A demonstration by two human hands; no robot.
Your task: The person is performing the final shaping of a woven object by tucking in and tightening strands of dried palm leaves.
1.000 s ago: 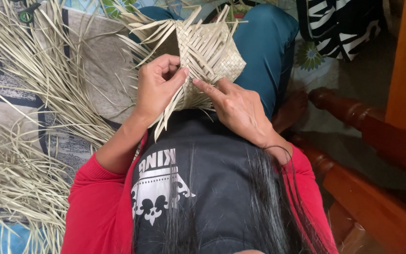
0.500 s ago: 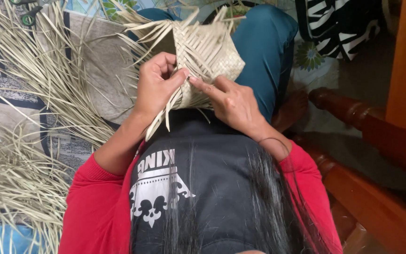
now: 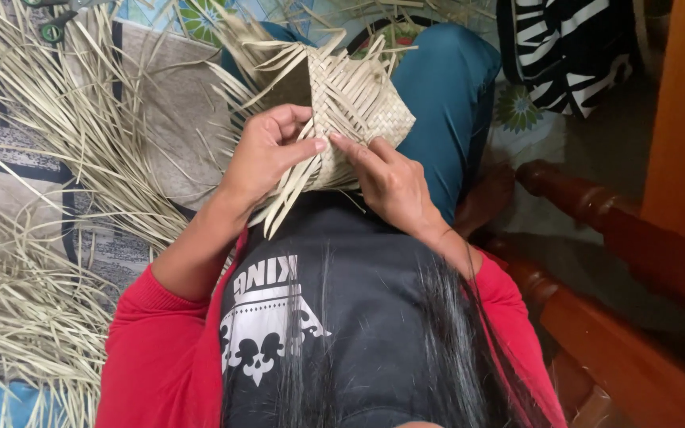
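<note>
Soft even indoor light, no glare, faint shadows, sharp centre, slight wide-angle stretch at edges

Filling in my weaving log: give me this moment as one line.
left hand: pinching loose strips | right hand: pressing woven basket | basket: on lap | dry leaf strips: on floor, left

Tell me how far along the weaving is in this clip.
Done: the basket has a tightly woven corner and side. In hand: the left hand and right hand pinch strips at its near edge. Left: loose strip ends hang unwoven below the hands and fan from the far rim, and a pile of strips lies on the floor.
</note>
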